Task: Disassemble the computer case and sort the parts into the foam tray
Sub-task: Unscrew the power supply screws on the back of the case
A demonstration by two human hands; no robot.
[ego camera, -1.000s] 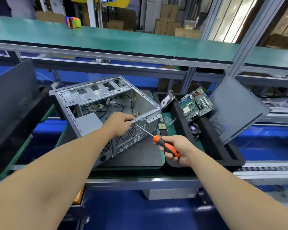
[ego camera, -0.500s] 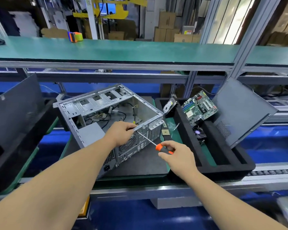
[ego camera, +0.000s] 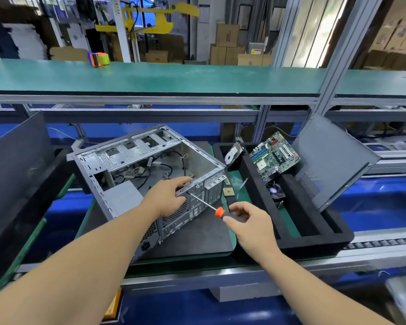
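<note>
Right hand (ego camera: 249, 221) fingers pinch a screwdriver (ego camera: 206, 205), tip at a rear screw just below the left hand (ego camera: 168, 195) fingers, which grip the computer case (ego camera: 136, 165) rim. Unscrewing appears underway; next, steady turning while bracing.

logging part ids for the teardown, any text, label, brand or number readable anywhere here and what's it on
Nothing can be read.
Green motherboard in the black foam tray: markings too small.
Silver hard drive beside it: label blurred.
Grey steel computer case: no legible markings.
Red and white sign on the far metal cabinet: blurred.
Brown cardboard boxes behind: printing illegible.
</note>
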